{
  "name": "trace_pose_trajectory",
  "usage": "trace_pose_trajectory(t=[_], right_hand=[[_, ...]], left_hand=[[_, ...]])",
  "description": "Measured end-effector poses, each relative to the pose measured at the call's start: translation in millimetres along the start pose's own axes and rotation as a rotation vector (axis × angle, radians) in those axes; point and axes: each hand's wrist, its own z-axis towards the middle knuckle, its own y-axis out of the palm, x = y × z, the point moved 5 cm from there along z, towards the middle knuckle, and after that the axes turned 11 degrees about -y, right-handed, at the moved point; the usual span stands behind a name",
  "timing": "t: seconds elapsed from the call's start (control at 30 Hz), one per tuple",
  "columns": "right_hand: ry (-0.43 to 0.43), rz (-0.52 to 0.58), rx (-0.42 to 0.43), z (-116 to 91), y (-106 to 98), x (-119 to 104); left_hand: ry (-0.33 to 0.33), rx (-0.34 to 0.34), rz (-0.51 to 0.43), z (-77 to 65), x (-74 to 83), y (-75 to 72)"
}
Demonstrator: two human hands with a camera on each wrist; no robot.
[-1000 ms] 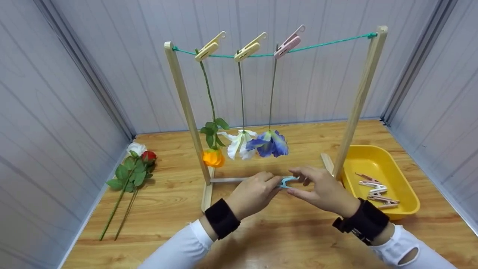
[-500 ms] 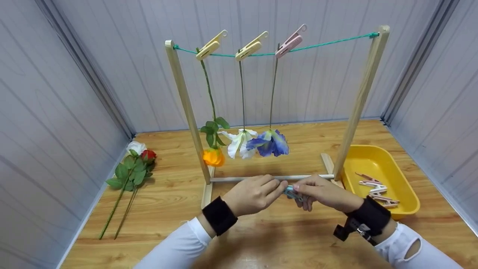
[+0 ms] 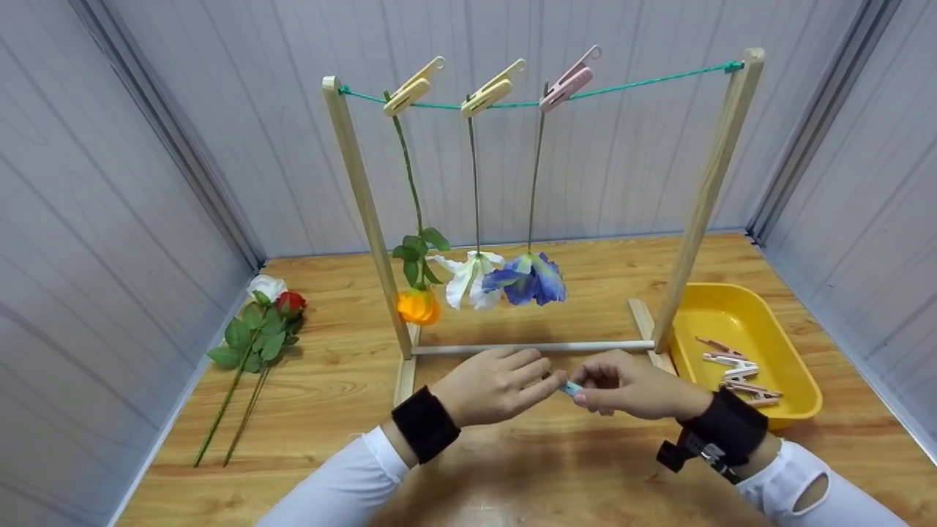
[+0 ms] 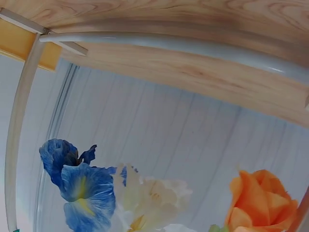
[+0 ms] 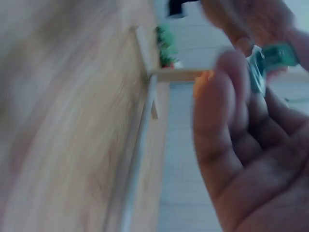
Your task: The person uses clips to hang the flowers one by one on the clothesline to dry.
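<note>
A light blue clothespin (image 3: 571, 389) is between my two hands, low in front of the wooden rack. The right hand (image 3: 633, 389) pinches it between thumb and fingers. From the other side, the left hand (image 3: 498, 388) has its fingertips on the clip's left end. In the right wrist view the clothespin (image 5: 277, 55) looks green-blue and blurred among the fingertips, with part of it covered. On the green line (image 3: 651, 82), two yellow clothespins (image 3: 487, 99) and a pink one (image 3: 566, 89) hold an orange flower (image 3: 419, 307), a white flower (image 3: 467, 282) and a blue-purple flower (image 3: 533, 279) upside down.
A white rose (image 3: 268, 288) and a red rose (image 3: 291, 301) lie on the table at left. A yellow tray (image 3: 787, 351) with several clothespins (image 3: 741, 369) stands beside the right post (image 3: 706, 197). The rack's white bottom bar (image 3: 585, 346) runs behind the hands.
The right hand, at first apart from the clothespin with fingers spread, has closed on it. The clothespin has turned and moved slightly down and right. The left hand has lowered a little.
</note>
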Motion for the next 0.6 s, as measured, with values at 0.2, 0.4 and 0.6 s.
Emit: trace_pose_trajectory(t=[0.2,0.4,0.6], right_hand=[[-0.009,-0.366,0.213,-1.7,-5.0,-5.1],[-0.055,-0.537,0.291,-5.6,-10.9,-8.7],[-0.123,-0.644,0.303,-10.9,-11.9,-8.7]], left_hand=[[-0.19,-0.08,-0.056,-11.1,-15.9,-0.7],[-0.347,-0.083,-0.07,-31.9,-39.2,-13.5],[-0.542,-0.031,-0.117,-60.9,-73.1,-31.5]])
